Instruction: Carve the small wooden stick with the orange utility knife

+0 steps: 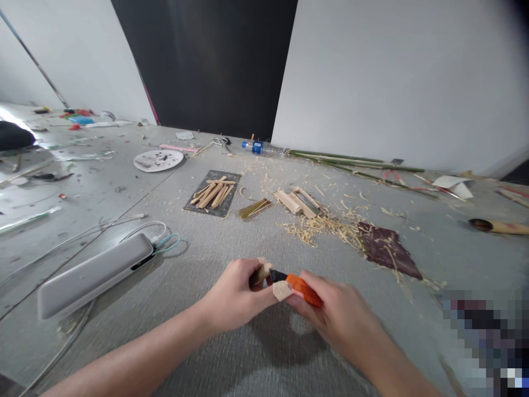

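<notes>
My left hand [235, 295] is closed around a small piece of bamboo [261, 272], pinched between thumb and fingers. My right hand [334, 317] grips an orange utility knife [301, 288], whose dark tip meets the bamboo piece. A bandage wraps my left thumb tip [282, 290]. Both hands hover low over the grey floor [264, 237], near the bottom middle of the view.
Cut bamboo sticks lie on a dark mat [212, 193], with more split pieces [298, 201] and shavings [326, 226] beside them. A dark sandpaper sheet [386, 248], a grey power bank [93, 274] with cables, a paper plate [158, 160], scissors [222, 143], a water bottle [258, 147] and long green bamboo stalks [355, 162] surround the spot.
</notes>
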The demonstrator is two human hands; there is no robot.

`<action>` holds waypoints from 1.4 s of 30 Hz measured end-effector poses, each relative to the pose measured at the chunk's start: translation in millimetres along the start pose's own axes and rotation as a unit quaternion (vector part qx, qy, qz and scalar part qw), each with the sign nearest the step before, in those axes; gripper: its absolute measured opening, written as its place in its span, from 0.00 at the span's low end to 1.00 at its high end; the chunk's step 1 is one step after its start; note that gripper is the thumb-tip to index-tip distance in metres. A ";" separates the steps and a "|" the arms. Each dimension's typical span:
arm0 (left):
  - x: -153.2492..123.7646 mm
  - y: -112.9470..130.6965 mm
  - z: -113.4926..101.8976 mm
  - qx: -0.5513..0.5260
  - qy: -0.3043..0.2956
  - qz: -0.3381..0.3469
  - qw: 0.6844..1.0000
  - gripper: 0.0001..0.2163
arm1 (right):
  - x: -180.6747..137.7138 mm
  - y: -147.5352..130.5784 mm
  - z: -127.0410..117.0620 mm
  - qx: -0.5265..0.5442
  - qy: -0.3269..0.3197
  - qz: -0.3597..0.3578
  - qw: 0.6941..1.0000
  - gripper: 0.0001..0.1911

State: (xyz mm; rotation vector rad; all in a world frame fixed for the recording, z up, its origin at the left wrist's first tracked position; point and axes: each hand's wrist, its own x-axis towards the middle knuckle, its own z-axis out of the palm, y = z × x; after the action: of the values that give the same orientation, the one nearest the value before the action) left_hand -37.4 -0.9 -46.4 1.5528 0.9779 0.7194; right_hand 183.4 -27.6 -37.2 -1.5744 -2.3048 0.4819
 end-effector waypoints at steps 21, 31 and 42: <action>-6.4 0.7 19.7 -0.021 0.000 -0.025 0.999 0.25 | 6.2 11.4 6.2 -0.118 0.052 0.174 0.976 0.30; 2.1 4.3 -2.9 0.040 0.039 -0.013 0.998 0.23 | -1.1 6.1 -0.1 -0.056 0.080 0.057 0.994 0.25; -1.9 5.3 -1.7 -0.004 0.003 -0.003 1.000 0.22 | -1.6 0.1 0.9 0.027 0.004 0.035 0.999 0.23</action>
State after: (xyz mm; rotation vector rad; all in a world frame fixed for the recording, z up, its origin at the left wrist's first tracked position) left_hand -38.6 -2.1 -40.8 1.5407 0.9841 0.7234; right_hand 183.6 -29.2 -38.2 -1.6331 -2.2183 0.5490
